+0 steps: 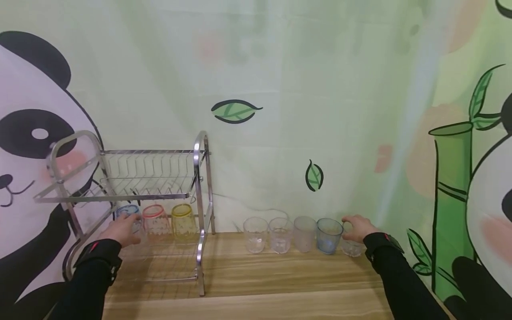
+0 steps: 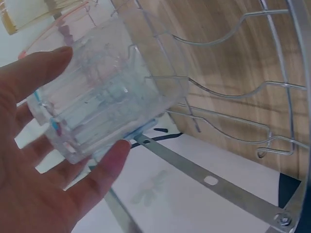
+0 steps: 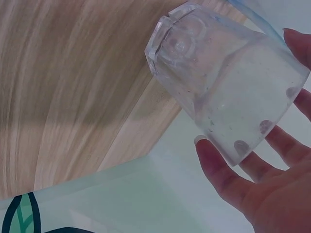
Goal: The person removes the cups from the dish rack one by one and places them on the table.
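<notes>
My left hand is at the lower tier of a metal dish rack. Its thumb and fingers hold a clear glass near the base, the rim facing the wires. Beside it on that tier stand a blue-tinted glass, a red-tinted glass and a yellow-tinted glass. At the right end of a row on the table, my right hand grips an upright clear glass around its rim. A bluish glass stands immediately left of that one.
Further left in the row are a frosted glass and two clear glasses, one next to the other. The rack's upper tier overhangs my left hand. A printed curtain hangs behind the wooden table.
</notes>
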A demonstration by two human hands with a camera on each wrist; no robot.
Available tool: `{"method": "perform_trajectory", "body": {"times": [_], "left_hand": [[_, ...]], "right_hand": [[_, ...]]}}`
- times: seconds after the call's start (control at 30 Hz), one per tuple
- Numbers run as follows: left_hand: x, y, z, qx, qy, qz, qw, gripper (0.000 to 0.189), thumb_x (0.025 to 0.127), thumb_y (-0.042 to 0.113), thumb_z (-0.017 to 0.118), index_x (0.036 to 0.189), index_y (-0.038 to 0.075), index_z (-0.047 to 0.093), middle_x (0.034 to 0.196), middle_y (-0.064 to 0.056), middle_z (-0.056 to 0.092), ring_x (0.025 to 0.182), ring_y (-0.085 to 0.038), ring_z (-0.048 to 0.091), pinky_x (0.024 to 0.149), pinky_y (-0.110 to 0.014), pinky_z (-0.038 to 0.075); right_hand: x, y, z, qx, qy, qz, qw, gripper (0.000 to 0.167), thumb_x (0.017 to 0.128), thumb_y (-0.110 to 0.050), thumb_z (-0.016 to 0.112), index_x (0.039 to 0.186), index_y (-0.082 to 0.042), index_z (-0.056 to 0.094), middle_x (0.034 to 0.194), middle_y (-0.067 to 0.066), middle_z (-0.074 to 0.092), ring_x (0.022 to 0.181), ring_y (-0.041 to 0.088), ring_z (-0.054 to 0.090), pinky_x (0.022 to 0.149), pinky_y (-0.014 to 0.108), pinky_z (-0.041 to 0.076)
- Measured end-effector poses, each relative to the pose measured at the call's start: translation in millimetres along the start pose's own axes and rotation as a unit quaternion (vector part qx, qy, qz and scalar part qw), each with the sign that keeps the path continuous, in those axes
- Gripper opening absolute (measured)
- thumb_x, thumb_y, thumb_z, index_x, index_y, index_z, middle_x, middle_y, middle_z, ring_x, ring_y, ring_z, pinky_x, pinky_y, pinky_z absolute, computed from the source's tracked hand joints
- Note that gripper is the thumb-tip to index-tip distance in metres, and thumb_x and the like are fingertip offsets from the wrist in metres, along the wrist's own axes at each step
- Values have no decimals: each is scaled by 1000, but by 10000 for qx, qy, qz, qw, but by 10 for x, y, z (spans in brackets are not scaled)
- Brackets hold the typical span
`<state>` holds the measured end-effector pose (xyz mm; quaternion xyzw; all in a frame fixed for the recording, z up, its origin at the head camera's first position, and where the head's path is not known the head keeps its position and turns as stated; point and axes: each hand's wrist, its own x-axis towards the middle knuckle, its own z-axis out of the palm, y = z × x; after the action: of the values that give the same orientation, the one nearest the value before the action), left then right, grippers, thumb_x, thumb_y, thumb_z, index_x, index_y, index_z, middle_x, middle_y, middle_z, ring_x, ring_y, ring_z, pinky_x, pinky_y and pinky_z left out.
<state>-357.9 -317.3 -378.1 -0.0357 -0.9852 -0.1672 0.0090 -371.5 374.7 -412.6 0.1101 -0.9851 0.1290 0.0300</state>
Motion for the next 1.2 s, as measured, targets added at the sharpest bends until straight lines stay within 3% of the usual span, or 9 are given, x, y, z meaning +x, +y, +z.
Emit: {"method": "perform_trajectory", "body": {"times": [0.2,0.33,0.47,0.63,0.8,1.0,1.2], "left_hand": [[31,-20,15,-31,-114,-48,9999,72,82,14,77,139,-6,39,137,-43,26,117,-65,33,88,-72,38],[63,-29,41,-47,-107,-100,9999,73,82,15,77,140,-6,37,137,-44,24,119,-65,30,89,-73,37],[63,-45,75,-47,-60,-61,10000,75,82,16,77,141,-6,35,135,-44,26,120,-65,30,89,-74,37],[11,-63,109,-97,36,-84,9999,78,82,19,77,143,-3,34,134,-43,28,118,-63,32,86,-73,39],[-54,-68,109,23,143,-70,9999,77,83,24,75,143,-2,35,136,-42,29,116,-64,35,81,-72,41],[-124,-56,84,150,225,-27,9996,79,82,26,77,144,-3,36,136,-41,30,114,-63,38,81,-70,41],[-182,-66,66,298,378,162,9987,77,78,28,81,137,-4,44,133,-42,34,110,-61,45,79,-68,44]], "right_hand": [[-72,-42,15,25,-42,393,9992,69,79,-20,76,137,3,48,135,38,40,121,61,35,90,69,39],[-178,-97,-8,27,-107,677,9976,89,74,-29,82,146,-1,37,146,42,21,129,66,18,87,80,32],[-244,-122,-43,87,-103,670,9977,102,72,-36,86,149,0,30,148,44,11,129,69,8,86,84,25],[-203,-56,-36,29,-53,591,9982,107,73,-47,83,152,-4,26,148,44,9,130,69,5,87,86,19],[-137,-119,-121,132,419,375,9983,101,79,-55,74,153,-7,25,151,40,10,135,63,3,94,84,12],[-96,-542,-406,213,1209,-199,9922,88,90,-56,63,153,-7,27,153,35,14,138,58,6,99,79,15],[-150,-971,-592,228,1407,-406,9890,77,94,-48,60,151,-4,32,153,35,17,139,57,7,101,78,14]]}}
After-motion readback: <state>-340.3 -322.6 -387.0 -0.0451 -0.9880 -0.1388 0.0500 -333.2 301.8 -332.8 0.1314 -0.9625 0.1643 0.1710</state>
